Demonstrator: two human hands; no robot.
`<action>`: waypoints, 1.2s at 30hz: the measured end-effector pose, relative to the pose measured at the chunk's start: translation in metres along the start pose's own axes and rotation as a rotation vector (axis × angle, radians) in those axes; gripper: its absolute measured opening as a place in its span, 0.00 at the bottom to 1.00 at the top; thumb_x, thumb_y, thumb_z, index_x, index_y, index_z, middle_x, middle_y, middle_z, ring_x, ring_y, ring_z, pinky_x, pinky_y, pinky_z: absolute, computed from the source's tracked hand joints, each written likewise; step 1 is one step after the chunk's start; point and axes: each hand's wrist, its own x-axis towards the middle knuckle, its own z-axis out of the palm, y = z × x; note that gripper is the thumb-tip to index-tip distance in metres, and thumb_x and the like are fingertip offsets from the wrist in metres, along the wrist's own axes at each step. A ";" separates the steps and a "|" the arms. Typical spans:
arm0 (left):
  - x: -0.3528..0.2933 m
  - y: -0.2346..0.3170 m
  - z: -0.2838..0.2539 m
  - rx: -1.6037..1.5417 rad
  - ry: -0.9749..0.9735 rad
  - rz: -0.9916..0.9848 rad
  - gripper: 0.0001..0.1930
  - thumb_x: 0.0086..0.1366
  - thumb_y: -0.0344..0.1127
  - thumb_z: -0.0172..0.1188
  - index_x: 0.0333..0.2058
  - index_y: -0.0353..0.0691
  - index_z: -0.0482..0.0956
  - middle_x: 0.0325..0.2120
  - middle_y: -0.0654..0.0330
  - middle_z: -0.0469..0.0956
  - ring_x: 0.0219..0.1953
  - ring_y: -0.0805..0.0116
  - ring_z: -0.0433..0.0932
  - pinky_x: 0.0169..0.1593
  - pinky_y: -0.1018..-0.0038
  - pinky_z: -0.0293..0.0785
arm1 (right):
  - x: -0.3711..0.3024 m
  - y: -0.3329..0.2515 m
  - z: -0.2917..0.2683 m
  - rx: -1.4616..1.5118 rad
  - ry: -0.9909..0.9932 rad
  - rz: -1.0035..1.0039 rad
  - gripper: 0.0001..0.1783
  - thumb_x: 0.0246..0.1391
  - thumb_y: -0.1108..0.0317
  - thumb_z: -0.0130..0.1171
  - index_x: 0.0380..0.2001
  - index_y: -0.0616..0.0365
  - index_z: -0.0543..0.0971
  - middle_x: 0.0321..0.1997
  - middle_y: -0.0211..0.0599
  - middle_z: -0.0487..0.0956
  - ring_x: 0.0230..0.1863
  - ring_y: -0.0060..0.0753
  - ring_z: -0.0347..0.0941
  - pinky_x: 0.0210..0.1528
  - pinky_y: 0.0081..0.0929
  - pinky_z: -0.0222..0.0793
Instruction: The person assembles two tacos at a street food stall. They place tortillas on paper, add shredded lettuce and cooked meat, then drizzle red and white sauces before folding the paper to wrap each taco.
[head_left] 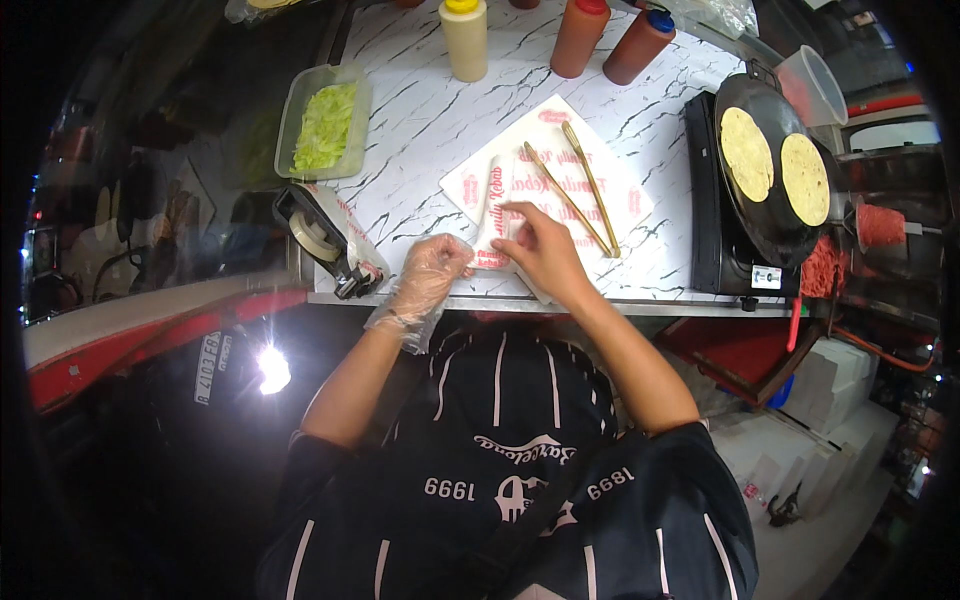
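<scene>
- Head view: both hands meet at the counter's near edge on a rolled paper-wrapped wrap [492, 215].
- Left hand [432, 270], in a clear plastic glove, curls against its lower end.
- Right hand [540, 250], bare, pinches the wrapper.
- Brass tongs [580, 190] lie at two o'clock from the wrap; a tape dispenser [325, 240] sits at nine o'clock.

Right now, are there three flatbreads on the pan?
No, only two round flatbreads lie side by side on the black pan.
</scene>
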 end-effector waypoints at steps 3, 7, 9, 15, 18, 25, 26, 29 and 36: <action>0.000 0.021 -0.006 0.299 0.075 0.025 0.06 0.71 0.29 0.68 0.37 0.32 0.82 0.28 0.58 0.82 0.30 0.73 0.83 0.39 0.75 0.80 | 0.030 -0.005 0.006 -0.048 -0.112 0.040 0.28 0.55 0.66 0.77 0.59 0.52 0.81 0.28 0.32 0.76 0.30 0.29 0.74 0.37 0.32 0.72; -0.027 0.037 0.014 1.095 0.278 0.504 0.24 0.66 0.42 0.73 0.57 0.41 0.81 0.62 0.44 0.75 0.62 0.45 0.77 0.61 0.47 0.75 | 0.042 -0.002 0.014 -0.025 -0.120 0.117 0.32 0.52 0.65 0.79 0.60 0.51 0.79 0.27 0.32 0.75 0.30 0.30 0.75 0.37 0.32 0.72; -0.040 0.028 0.037 1.269 0.111 0.530 0.35 0.65 0.52 0.72 0.69 0.50 0.75 0.75 0.40 0.58 0.74 0.28 0.58 0.71 0.34 0.59 | 0.042 -0.005 0.012 -0.045 -0.104 0.103 0.32 0.51 0.65 0.80 0.60 0.52 0.79 0.27 0.33 0.75 0.30 0.30 0.75 0.37 0.32 0.72; -0.036 -0.011 0.042 1.212 -0.004 0.398 0.39 0.69 0.57 0.66 0.74 0.51 0.69 0.75 0.33 0.54 0.74 0.21 0.55 0.76 0.34 0.51 | 0.042 -0.053 0.036 -0.163 -0.022 -0.078 0.29 0.53 0.68 0.75 0.58 0.57 0.80 0.38 0.45 0.81 0.37 0.44 0.80 0.44 0.39 0.78; -0.036 -0.019 0.034 1.043 -0.171 0.306 0.39 0.72 0.56 0.62 0.75 0.46 0.66 0.75 0.28 0.53 0.75 0.22 0.55 0.77 0.37 0.51 | 0.031 -0.085 0.090 -0.099 -0.353 -0.302 0.28 0.58 0.56 0.74 0.60 0.52 0.81 0.50 0.53 0.81 0.49 0.57 0.81 0.54 0.48 0.77; -0.037 -0.015 0.034 1.357 0.029 0.540 0.36 0.73 0.60 0.59 0.73 0.48 0.71 0.75 0.24 0.49 0.77 0.21 0.49 0.76 0.35 0.51 | 0.049 -0.119 0.165 0.158 -0.640 0.045 0.17 0.59 0.55 0.73 0.44 0.56 0.90 0.40 0.48 0.88 0.41 0.47 0.84 0.51 0.41 0.79; -0.035 -0.013 0.034 1.326 0.033 0.548 0.36 0.73 0.60 0.60 0.73 0.49 0.71 0.75 0.23 0.49 0.77 0.21 0.48 0.76 0.35 0.50 | 0.049 -0.121 0.164 0.225 -0.620 0.141 0.14 0.60 0.59 0.73 0.41 0.57 0.90 0.38 0.47 0.89 0.38 0.44 0.85 0.48 0.39 0.79; -0.032 -0.009 0.035 1.276 0.011 0.519 0.37 0.72 0.61 0.61 0.73 0.51 0.71 0.75 0.24 0.48 0.77 0.20 0.47 0.76 0.33 0.49 | 0.033 -0.120 0.163 0.597 -0.583 0.436 0.08 0.61 0.66 0.72 0.38 0.59 0.90 0.40 0.43 0.88 0.40 0.31 0.83 0.47 0.35 0.79; -0.038 -0.012 0.038 1.329 0.041 0.452 0.38 0.71 0.57 0.63 0.74 0.48 0.68 0.76 0.31 0.50 0.78 0.27 0.46 0.78 0.39 0.49 | -0.009 -0.088 0.158 -0.083 -0.138 -0.206 0.04 0.51 0.76 0.67 0.32 0.63 0.86 0.36 0.52 0.76 0.44 0.60 0.75 0.49 0.46 0.75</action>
